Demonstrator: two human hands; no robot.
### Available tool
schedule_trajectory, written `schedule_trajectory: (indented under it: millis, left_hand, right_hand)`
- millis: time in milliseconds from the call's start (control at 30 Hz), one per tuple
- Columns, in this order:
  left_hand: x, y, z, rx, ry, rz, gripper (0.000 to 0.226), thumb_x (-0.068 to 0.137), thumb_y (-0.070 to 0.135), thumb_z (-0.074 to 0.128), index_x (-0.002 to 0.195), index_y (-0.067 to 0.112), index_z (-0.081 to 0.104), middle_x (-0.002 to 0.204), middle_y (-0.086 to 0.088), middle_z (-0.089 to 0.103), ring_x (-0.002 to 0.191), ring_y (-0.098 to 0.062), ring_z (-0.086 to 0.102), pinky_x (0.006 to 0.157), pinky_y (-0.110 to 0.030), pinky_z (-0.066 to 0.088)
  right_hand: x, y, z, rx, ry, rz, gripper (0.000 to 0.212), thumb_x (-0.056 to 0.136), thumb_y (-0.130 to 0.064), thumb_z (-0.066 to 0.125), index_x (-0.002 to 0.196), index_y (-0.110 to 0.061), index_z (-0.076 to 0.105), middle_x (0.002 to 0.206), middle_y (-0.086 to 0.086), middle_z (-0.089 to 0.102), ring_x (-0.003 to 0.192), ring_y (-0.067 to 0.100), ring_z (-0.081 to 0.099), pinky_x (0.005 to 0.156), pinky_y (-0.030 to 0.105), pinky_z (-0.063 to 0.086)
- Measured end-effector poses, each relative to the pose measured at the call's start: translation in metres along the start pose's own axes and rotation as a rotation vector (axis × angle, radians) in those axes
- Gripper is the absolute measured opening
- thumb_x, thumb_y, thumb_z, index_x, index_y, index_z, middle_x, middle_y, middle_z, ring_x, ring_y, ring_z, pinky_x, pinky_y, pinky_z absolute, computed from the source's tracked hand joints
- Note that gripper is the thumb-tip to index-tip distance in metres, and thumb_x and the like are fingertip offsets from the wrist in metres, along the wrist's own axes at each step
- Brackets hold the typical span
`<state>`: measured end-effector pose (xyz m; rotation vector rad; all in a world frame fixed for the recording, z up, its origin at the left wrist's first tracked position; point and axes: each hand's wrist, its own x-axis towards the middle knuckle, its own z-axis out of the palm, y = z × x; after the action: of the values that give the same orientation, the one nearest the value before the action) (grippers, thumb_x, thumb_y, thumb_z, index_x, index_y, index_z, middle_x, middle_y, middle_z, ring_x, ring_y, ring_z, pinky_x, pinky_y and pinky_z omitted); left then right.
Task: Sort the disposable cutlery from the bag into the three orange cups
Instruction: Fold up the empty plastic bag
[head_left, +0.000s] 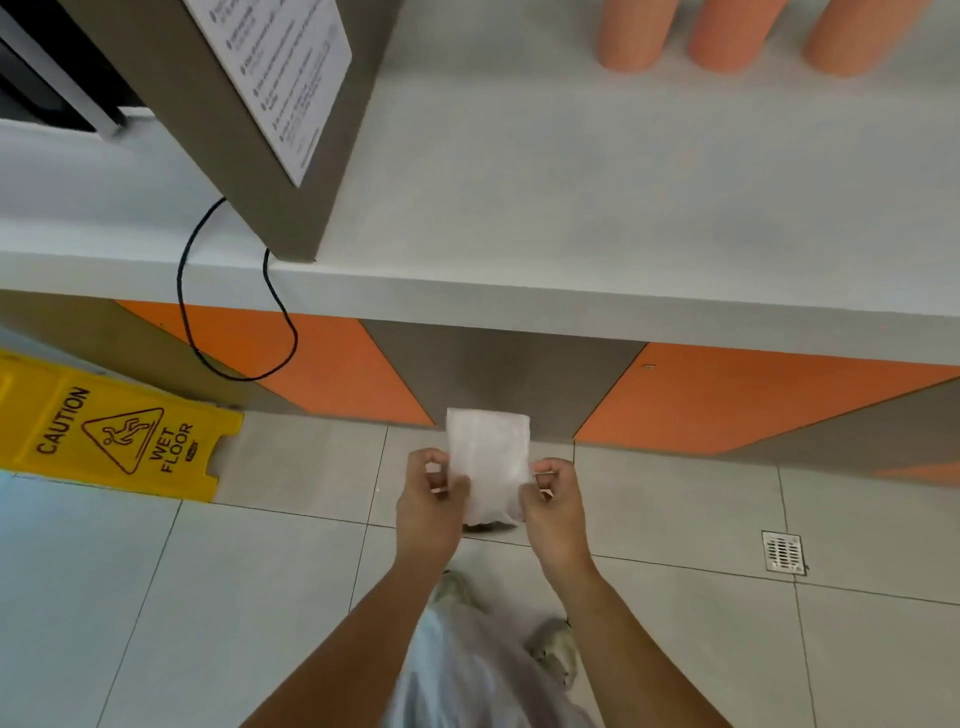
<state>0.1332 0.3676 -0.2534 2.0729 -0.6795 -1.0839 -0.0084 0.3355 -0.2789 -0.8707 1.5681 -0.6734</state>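
Item 1: white bag (488, 457), at 6 o'clock of the view, held upright in the air below the counter's front edge. Its contents cannot be made out.

Item 2: left hand (428, 506), fingers curled, pinching the bag's left edge.

Item 3: right hand (553, 512), fingers curled, pinching the bag's right edge.

Item 4: three orange cups in a row at 1 o'clock on the white counter (571, 208): left cup (634, 36), middle cup (732, 34), right cup (852, 36). Their tops are cut off by the frame.

Item 5: yellow wet-floor sign (114, 436), lying at 9 o'clock on the tiled floor.

Item 6: black cable (234, 338), looping over the counter edge at 10 o'clock.

Item 7: floor drain (783, 552), at 4 o'clock.
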Motion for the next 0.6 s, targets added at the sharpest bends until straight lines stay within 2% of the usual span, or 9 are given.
schedule_trajectory:
  millis: [100,200,267,333,433,500,600]
  left_hand:
    - [0.027,-0.048,0.027,0.044,0.031,-0.057,0.015,0.096,0.022,0.064,0.106,0.028,0.055,0.097,0.001,0.072,0.084,-0.02,0.072,0.063,-0.027,0.052]
    - [0.056,-0.096,0.053,0.149,0.016,-0.082,0.009,0.098,0.025,0.061,0.104,0.018,0.063,0.095,-0.001,0.072,0.089,-0.024,0.07,0.071,-0.031,0.053]
    - [0.076,-0.126,0.071,0.219,-0.028,-0.112,0.015,0.1,0.024,0.057,0.109,0.014,0.064,0.1,-0.005,0.072,0.092,-0.026,0.068,0.077,-0.035,0.054]
    - [0.098,-0.159,0.087,0.299,-0.074,-0.146,0.023,0.102,0.02,0.054,0.12,0.009,0.062,0.108,-0.007,0.069,0.094,-0.025,0.064,0.078,-0.033,0.05]
    - [0.126,-0.2,0.104,0.356,-0.121,-0.181,0.032,0.102,0.017,0.054,0.132,0.005,0.056,0.122,-0.013,0.066,0.1,-0.025,0.06,0.084,-0.031,0.048]
    - [0.144,-0.22,0.114,0.357,-0.144,-0.206,0.036,0.102,0.019,0.055,0.136,0.007,0.053,0.127,-0.011,0.065,0.105,-0.025,0.06,0.086,-0.032,0.049]
    - [0.172,-0.254,0.125,0.237,-0.285,-0.276,0.053,0.099,0.027,0.061,0.145,0.017,0.038,0.139,-0.003,0.056,0.121,-0.026,0.058,0.098,-0.036,0.05]
  right_hand:
    - [0.034,0.048,0.011,-0.077,0.004,-0.014,0.02,0.092,0.002,0.056,0.099,-0.017,0.055,0.091,-0.004,0.06,0.078,0.016,0.058,0.06,0.013,0.046]
    - [0.065,0.095,0.022,-0.163,-0.012,-0.015,0.013,0.093,0.002,0.056,0.098,-0.01,0.059,0.087,-0.001,0.061,0.074,0.01,0.056,0.058,0.008,0.044]
    - [0.086,0.129,0.03,-0.247,-0.027,-0.017,0.013,0.094,0.0,0.057,0.099,-0.012,0.06,0.091,0.002,0.063,0.074,0.006,0.056,0.056,0.007,0.044]
    - [0.107,0.162,0.039,-0.322,-0.04,-0.022,0.015,0.094,-0.001,0.058,0.098,-0.016,0.06,0.096,0.002,0.065,0.077,0.001,0.057,0.055,0.007,0.044]
    - [0.138,0.207,0.053,-0.411,-0.068,-0.025,0.019,0.095,-0.005,0.062,0.1,-0.022,0.058,0.103,0.0,0.065,0.09,0.008,0.063,0.058,0.005,0.046]
    - [0.158,0.233,0.062,-0.49,-0.106,-0.034,0.022,0.095,-0.012,0.066,0.107,-0.028,0.058,0.114,0.0,0.063,0.105,0.015,0.064,0.071,0.009,0.049]
    - [0.182,0.257,0.071,-0.747,-0.214,-0.093,0.037,0.094,-0.029,0.067,0.129,-0.028,0.056,0.135,0.0,0.053,0.124,0.023,0.046,0.096,0.031,0.051]
